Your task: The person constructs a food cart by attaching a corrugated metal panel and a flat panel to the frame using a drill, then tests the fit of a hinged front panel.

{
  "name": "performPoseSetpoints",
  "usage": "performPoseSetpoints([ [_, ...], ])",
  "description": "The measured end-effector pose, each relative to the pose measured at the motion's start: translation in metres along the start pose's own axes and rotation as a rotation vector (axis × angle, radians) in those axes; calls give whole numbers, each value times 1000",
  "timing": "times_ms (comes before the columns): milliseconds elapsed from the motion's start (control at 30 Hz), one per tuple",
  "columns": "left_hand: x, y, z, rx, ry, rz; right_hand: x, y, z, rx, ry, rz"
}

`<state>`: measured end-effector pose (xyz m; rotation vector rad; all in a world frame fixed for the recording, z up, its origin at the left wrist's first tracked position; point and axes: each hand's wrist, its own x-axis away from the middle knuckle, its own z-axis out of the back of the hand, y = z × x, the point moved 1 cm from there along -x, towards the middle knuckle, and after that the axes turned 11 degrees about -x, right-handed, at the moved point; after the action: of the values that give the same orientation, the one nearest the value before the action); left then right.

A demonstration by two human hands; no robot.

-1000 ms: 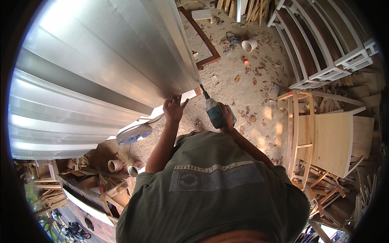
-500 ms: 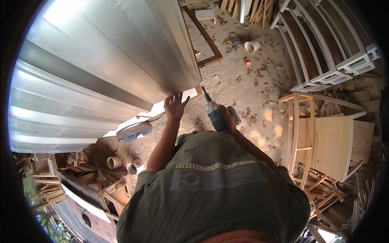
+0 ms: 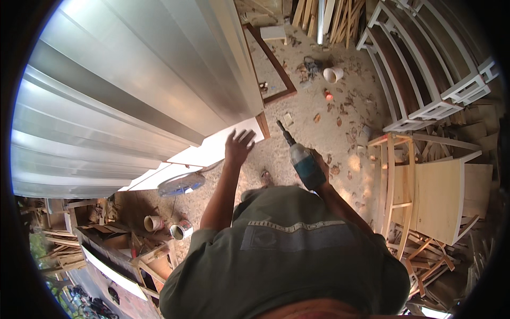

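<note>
Beside the near edge of the ribbed metal sheet (image 3: 154, 80), the left hand (image 3: 239, 149) extends its fingers loosely; to its right, the right hand (image 3: 320, 164) grips a power drill (image 3: 306, 167), its tip apart from the sheet.

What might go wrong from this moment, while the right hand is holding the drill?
The left hand is close to the edge of the ribbed metal sheet, which might cut it. The power drill could slip, as only the right hand seems to hold it. Dry leaves on the floor might make footing less sure.
</note>
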<state>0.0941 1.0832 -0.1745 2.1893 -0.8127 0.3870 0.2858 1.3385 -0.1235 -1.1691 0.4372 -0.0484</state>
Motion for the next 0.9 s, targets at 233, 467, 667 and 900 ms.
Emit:
performPoseSetpoints([
  [233, 61, 13, -143, -101, -309, -80, -20, -49, 15, -88, -54, 222],
  [467, 58, 32, -143, 28, -295, -98, -33, -6, 3, -512, -243, -293],
  [667, 83, 122, -179, 30, -269, -403, -92, -157, 51, -186, -216, -47],
  [900, 133, 179, -289, -157, -681, -509, -205, -339, 114, -100, 195, 622],
])
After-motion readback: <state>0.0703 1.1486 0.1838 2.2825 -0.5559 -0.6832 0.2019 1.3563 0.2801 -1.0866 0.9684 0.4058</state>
